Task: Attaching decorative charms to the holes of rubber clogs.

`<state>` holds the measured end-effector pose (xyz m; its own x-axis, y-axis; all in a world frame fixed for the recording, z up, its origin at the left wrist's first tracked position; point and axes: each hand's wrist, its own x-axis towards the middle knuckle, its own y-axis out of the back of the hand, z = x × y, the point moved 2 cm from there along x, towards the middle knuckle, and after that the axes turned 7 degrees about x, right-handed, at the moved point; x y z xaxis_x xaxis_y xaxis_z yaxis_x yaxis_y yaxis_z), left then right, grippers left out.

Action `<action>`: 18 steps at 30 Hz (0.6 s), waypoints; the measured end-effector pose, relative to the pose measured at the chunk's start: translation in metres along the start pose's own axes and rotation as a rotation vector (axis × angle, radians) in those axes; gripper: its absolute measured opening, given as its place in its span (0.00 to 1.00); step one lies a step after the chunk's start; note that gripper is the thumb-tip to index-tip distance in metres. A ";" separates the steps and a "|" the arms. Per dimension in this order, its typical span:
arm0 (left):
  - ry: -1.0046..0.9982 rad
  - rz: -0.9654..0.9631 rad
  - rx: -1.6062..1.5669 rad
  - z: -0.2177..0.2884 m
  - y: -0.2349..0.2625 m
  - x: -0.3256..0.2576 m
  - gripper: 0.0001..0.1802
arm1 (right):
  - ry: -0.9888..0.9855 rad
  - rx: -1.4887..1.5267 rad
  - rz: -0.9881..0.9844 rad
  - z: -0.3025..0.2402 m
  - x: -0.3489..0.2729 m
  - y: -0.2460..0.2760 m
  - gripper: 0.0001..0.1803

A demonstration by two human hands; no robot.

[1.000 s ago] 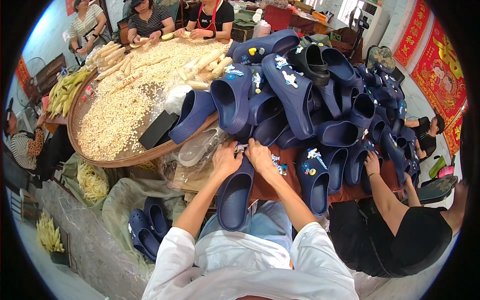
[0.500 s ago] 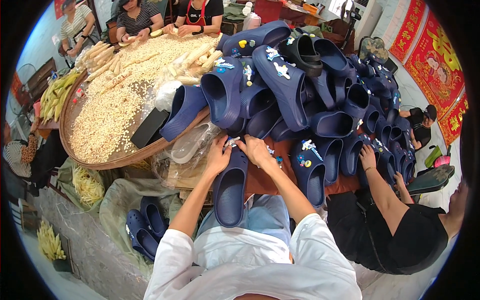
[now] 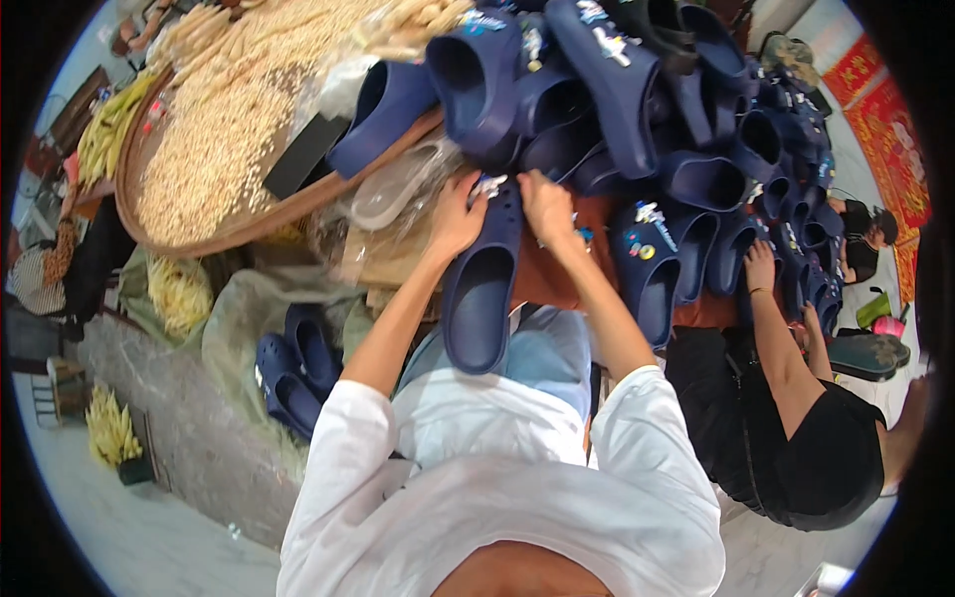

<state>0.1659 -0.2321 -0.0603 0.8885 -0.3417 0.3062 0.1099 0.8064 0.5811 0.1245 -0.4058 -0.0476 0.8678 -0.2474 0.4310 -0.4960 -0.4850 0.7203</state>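
Observation:
A navy blue clog [image 3: 479,298] points away from me, its heel end toward my lap and a small white charm [image 3: 490,185] on its toe. My left hand [image 3: 460,214] is closed on the left side of the toe, thumb near the charm. At the toe's right edge, my right hand [image 3: 547,209] has its fingers curled against the clog; its fingertips are partly hidden. Just right of my right hand, another navy clog with charms [image 3: 649,264] stands at the front of the pile.
A heap of navy clogs [image 3: 706,179] fills the table's right. A round woven tray [image 3: 214,242] of corn kernels lies left, with a black phone-like slab [image 3: 303,154] on it. A co-worker's arm [image 3: 781,328] reaches in at right. Two clogs [image 3: 288,388] lie low left.
The view has tipped downward, so the table sits higher in the picture. My right hand has drawn slightly right from the charm; my left hand stays at the toe.

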 end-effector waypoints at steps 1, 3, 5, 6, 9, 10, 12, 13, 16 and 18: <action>0.009 0.005 -0.006 0.002 -0.001 -0.002 0.23 | 0.004 -0.017 0.004 -0.003 -0.004 0.005 0.15; 0.023 0.015 -0.003 -0.001 0.003 -0.002 0.23 | 0.013 -0.023 0.003 -0.010 -0.006 0.015 0.13; 0.034 0.006 -0.031 -0.003 0.002 -0.005 0.23 | -0.018 0.000 -0.030 -0.009 -0.017 0.027 0.11; 0.039 0.003 -0.031 -0.004 0.002 -0.006 0.23 | -0.021 0.001 -0.034 -0.005 -0.020 0.029 0.11; 0.039 -0.004 -0.045 -0.002 0.003 -0.006 0.23 | 0.009 -0.179 -0.102 0.003 -0.028 0.037 0.12; 0.047 -0.008 -0.059 -0.002 0.003 -0.007 0.23 | 0.010 -0.176 -0.106 0.001 -0.029 0.038 0.12; 0.057 -0.007 -0.070 -0.003 0.004 -0.006 0.23 | 0.096 -0.225 -0.020 -0.005 -0.025 0.041 0.14; 0.029 0.003 -0.068 -0.003 0.003 -0.006 0.24 | 0.098 -0.224 -0.022 -0.011 -0.021 0.042 0.14; 0.013 0.017 -0.070 0.000 0.002 -0.002 0.26 | 0.157 -0.011 0.035 -0.032 0.000 0.038 0.15; 0.006 0.015 -0.086 0.004 -0.004 -0.003 0.28 | 0.222 0.060 -0.050 -0.039 0.012 0.027 0.17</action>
<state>0.1611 -0.2365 -0.0602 0.8929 -0.3267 0.3098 0.1342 0.8500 0.5094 0.1204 -0.3896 -0.0020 0.8597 -0.0343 0.5096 -0.4443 -0.5425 0.7130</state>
